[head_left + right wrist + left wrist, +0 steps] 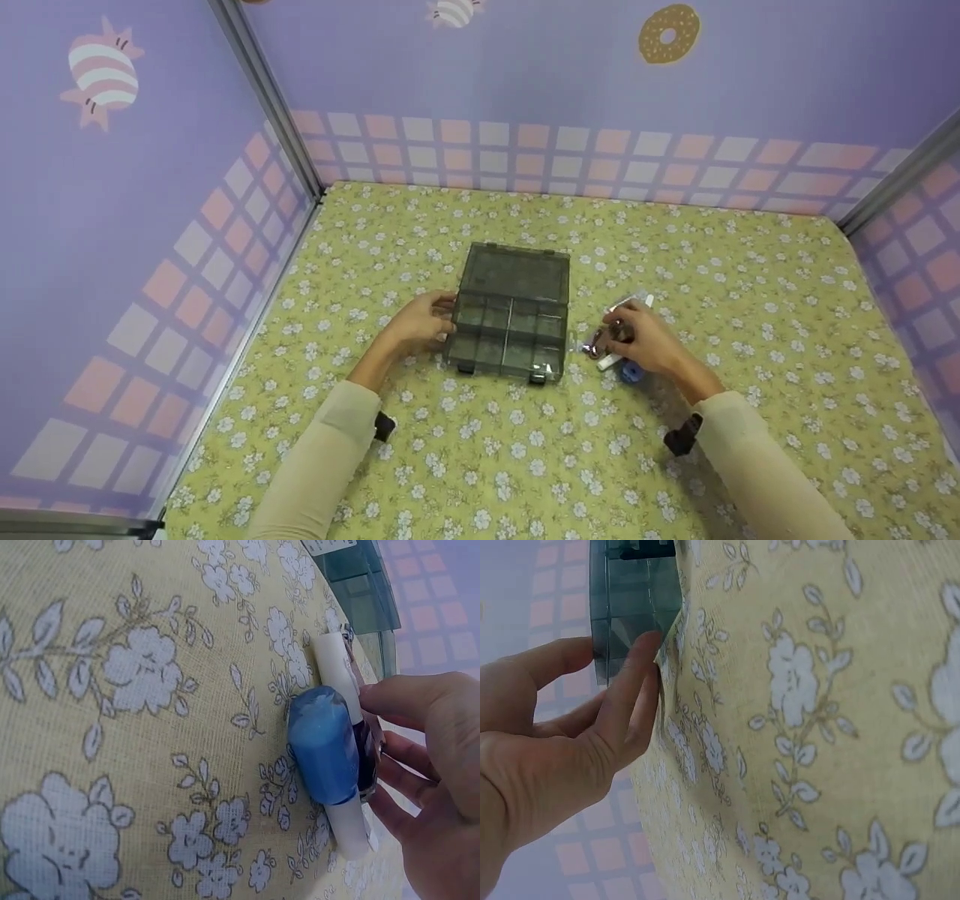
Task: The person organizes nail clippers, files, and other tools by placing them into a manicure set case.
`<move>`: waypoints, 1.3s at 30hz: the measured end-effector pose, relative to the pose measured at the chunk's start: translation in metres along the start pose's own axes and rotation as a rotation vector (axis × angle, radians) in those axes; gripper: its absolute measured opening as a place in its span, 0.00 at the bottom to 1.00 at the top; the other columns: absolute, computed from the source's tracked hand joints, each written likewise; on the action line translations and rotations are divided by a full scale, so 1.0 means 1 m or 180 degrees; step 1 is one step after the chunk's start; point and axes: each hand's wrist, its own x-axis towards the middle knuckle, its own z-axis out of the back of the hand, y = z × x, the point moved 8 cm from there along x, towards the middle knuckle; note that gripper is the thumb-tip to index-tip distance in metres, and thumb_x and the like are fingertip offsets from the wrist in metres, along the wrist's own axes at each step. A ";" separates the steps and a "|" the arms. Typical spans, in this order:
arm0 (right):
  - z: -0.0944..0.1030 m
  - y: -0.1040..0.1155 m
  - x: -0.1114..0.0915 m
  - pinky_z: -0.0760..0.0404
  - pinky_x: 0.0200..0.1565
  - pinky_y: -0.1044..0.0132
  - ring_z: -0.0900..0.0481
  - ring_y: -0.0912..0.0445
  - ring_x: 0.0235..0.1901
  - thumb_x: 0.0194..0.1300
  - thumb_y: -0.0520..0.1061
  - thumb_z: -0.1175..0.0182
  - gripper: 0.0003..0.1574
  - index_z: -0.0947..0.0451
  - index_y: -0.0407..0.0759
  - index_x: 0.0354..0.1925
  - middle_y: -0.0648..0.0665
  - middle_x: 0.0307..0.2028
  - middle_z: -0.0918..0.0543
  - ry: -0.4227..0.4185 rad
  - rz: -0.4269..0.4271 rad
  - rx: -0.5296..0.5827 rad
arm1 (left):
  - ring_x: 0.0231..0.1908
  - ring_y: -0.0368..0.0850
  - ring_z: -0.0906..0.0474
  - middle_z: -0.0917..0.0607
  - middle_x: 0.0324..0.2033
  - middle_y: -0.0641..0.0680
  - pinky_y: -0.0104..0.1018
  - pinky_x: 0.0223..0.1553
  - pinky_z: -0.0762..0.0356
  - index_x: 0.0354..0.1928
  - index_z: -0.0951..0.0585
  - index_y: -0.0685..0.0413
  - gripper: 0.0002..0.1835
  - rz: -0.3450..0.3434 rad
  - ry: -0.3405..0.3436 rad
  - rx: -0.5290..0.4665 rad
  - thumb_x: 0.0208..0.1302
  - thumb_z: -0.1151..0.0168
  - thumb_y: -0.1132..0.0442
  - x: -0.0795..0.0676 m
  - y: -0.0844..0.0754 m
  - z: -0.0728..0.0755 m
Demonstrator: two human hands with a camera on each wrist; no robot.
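Observation:
A translucent grey compartment box (511, 319) lies with its lid laid back on the far side, its divided tray toward me. At its left side is my left hand (420, 322), the fingers and thumb extended and touching the side wall (615, 652). To the right of the box, my right hand (651, 341) pinches a shiny brown thing (620, 330) over a small group of items; its kind is hard to tell. In the right wrist view, a blue nail polish bottle (324, 746) and a dark bottle (367, 757) lie close to the fingertips, with white caps (337, 664) beside them.
A flowered yellow cloth (480, 465) covers the table. Purple walls (480, 82) with a checked band stand at the back and both sides. Black latches (537, 379) stick out at the box's near edge.

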 end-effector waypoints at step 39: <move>0.008 0.052 0.035 0.13 0.48 0.47 0.14 0.47 0.41 0.68 0.40 0.27 0.09 0.13 0.38 0.45 0.41 0.41 0.13 -0.0325 0.0216 0.0099 | 0.76 0.64 0.37 0.34 0.75 0.67 0.55 0.69 0.28 0.81 0.40 0.64 0.37 0.0043 0.0121 -0.0197 0.72 0.42 0.73 0.002 0.002 -0.003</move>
